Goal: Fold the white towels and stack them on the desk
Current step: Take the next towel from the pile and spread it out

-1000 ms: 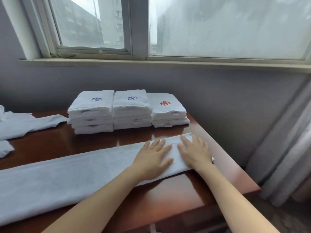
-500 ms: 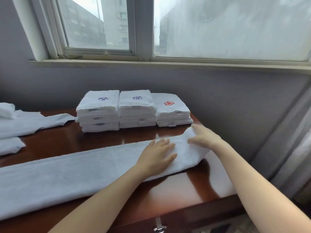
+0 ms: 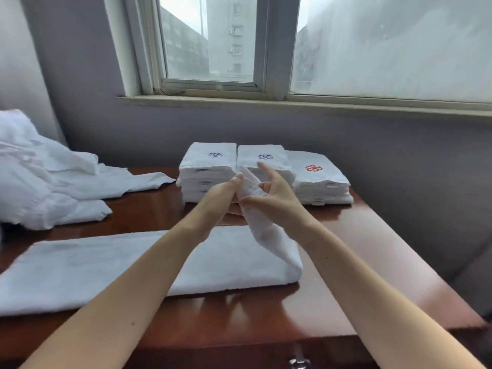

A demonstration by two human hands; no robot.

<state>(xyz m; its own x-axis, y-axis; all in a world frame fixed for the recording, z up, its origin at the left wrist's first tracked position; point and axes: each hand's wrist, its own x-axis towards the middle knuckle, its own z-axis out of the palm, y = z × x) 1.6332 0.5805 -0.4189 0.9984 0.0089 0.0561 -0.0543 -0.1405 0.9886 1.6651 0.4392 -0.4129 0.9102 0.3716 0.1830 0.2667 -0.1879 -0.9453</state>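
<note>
White terry in a loose heap (image 3: 37, 182) far left of the middle stack (image 3: 255, 153), crumpled and unfolded: plainly work left, though count impossible to tell. Nearer, and lower left of that stack, a long towel (image 3: 93, 270) spread along the desk (image 3: 372, 249), already narrowed to a band and lying flat except at its right end. Judged mid-fold: lengthwise folding done, crosswise folds to come.

Directly in front of the middle stack, that right end lifted clear of the wood and held up between both hands. Pinched by the left hand (image 3: 221, 195), one digit straight along the top of the cloth, the others curled beneath. Just beside it the right hand (image 3: 279, 203), thumb pressed against the cloth, forefinger straight and pointing up free of it, remaining fingers bent loosely round the back of the fold; a light hold rather than a fist.

Close against the left side of the middle stack, a left stack (image 3: 207, 169) of folded towels with a blue emblem on top; same emblem colour on the middle one. Close against the right side, a right stack (image 3: 322, 182) with a red emblem, set slightly nearer. Several folded towels in each, so a good share of the job finished.

Left to do, by estimate: bring the raised end over leftwards, fold down to stack size, set on a pile, then start on the heap.
</note>
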